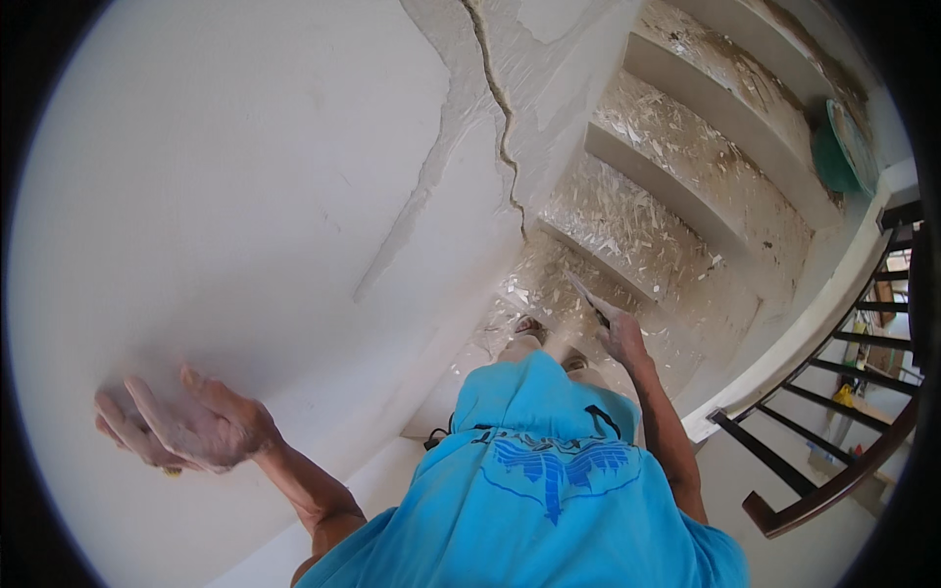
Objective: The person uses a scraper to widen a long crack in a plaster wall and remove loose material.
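Note:
My left hand [186, 423] is raised on the left beside the white wall [245, 196], fingers spread and nothing in them. Pale dust coats its skin. Whether the fingertips touch the wall is hard to tell. Down on the right, my right hand [624, 339] is closed around a scraper [588, 296], its thin blade seen nearly edge-on and pointing up and left, apart from the wall. A long dark crack [504, 122] runs down the wall at the top middle. Around it lies a stripped grey patch [461, 108] with a ragged paint edge.
Pale flakes litter the curving stairs [676, 196] on the right. A green basin [841, 152] stands on an upper step near the outer edge. A railing [833, 495] with dark bars borders the stairs. My feet are on a flake-strewn step below.

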The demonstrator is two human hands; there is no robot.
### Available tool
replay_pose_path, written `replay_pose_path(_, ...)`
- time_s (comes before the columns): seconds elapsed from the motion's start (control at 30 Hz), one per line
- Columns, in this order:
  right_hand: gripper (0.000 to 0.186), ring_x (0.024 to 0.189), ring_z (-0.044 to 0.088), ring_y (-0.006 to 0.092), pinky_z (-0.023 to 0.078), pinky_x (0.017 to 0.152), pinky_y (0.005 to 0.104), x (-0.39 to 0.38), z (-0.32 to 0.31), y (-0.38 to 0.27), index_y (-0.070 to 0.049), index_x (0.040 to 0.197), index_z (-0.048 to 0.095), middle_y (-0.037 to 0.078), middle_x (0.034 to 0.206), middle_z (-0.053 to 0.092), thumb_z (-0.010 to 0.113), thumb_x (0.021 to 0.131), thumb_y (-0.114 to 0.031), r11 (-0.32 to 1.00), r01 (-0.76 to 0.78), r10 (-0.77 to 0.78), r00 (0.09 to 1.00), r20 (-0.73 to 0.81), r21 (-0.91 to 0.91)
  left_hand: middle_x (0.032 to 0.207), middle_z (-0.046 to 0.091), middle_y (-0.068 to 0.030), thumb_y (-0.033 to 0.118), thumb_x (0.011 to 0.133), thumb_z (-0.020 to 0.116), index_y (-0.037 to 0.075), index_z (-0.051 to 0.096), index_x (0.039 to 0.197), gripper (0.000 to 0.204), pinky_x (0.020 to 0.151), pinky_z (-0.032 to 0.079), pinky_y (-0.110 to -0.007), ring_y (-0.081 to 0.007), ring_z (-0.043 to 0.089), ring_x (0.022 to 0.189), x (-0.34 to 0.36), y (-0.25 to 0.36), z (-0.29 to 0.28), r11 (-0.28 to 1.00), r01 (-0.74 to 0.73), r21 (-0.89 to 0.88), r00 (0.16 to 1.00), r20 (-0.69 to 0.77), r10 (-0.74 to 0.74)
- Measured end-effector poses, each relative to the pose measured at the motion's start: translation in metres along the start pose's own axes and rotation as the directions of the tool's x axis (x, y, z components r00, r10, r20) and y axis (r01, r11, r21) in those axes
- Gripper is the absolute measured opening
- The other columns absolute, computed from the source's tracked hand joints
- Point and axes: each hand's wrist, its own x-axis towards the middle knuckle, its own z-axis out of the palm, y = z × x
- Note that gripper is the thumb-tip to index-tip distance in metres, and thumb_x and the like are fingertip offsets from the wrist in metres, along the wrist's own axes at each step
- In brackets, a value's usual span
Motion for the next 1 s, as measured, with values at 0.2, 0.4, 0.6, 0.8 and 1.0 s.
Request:
replay_pose_path(0.2, 0.059, 0.094, 0.065, 0.0451, 0.051, 0.083, 0.0484, 0.021, 0.013, -0.002, -0.012, 0.137, 0.056, 0.030, 0.101, 0.066, 0.059, 0.078, -0.008, 0.985, 0.114, -0.082, 0.969, -0.231, 0.130, 0.143, 0.044, -0.0212, 0.014, 0.091, 0.056, 0.002, 0.054, 0.131, 0.041, 0.112, 0.037, -0.060, -0.0390, 0.038, 0.140, -0.010, 0.012, -0.011, 0.892, 0.023, -0.452, 1.000, -0.007, -0.029)
replay_pose_path(0.4, 0.048, 0.088, 0.068, 0.0388, 0.052, 0.078, 0.0439, 0.019, 0.018, -0.033, -0.001, 0.124, 0.062, 0.025, 0.094, 0.069, 0.062, 0.078, -0.015, 0.949, -0.143, 0.226, 0.931, -0.288, 0.282, 0.111, 0.065, -0.0223, 0.012, 0.087, 0.063, -0.003, 0.062, 0.118, 0.034, 0.090, 0.054, -0.045, -0.0374, 0.067, 0.101, -0.041, 0.109, -0.010, 0.023, 0.520, -0.854, 0.833, 0.513, 0.207)
replay_pose_path(0.6, 0.040, 0.066, 0.065, 0.0179, 0.050, 0.055, 0.0357, 0.007, 0.033, -0.054, 0.000, 0.113, 0.063, 0.008, 0.073, 0.062, 0.061, 0.076, -0.014, 0.683, -0.294, 0.423, 0.906, -0.034, 0.669, 0.108, 0.067, -0.0212, 0.014, 0.089, 0.065, -0.002, 0.063, 0.118, 0.033, 0.085, 0.052, -0.040, -0.0330, 0.067, 0.095, -0.112, 0.219, 0.035, -0.036, 0.894, -0.447, 0.380, 0.711, 0.592)
replay_pose_path(0.8, 0.029, 0.062, 0.061, 0.0150, 0.049, 0.053, 0.0334, -0.012, 0.023, -0.073, 0.000, 0.098, 0.060, 0.007, 0.076, 0.061, 0.063, 0.072, -0.012, 0.637, -0.308, 0.406, 0.913, 0.033, 0.706, 0.098, 0.068, -0.0216, 0.029, 0.095, 0.059, -0.001, 0.059, 0.122, 0.040, 0.081, 0.051, -0.041, -0.0326, 0.067, 0.093, -0.160, 0.278, 0.054, 0.004, 0.923, -0.385, 0.249, 0.606, 0.755)
replay_pose_path(1.0, 0.037, 0.079, 0.067, 0.0339, 0.053, 0.073, 0.0440, -0.019, 0.035, -0.062, -0.001, 0.106, 0.059, 0.018, 0.082, 0.065, 0.065, 0.071, -0.014, 0.857, -0.242, 0.327, 0.938, -0.116, 0.456, 0.090, 0.066, -0.0177, 0.035, 0.096, 0.057, -0.002, 0.058, 0.124, 0.045, 0.073, 0.052, -0.037, -0.0248, 0.066, 0.085, -0.174, 0.301, 0.062, 0.009, 0.958, -0.287, 0.149, 0.522, 0.840)
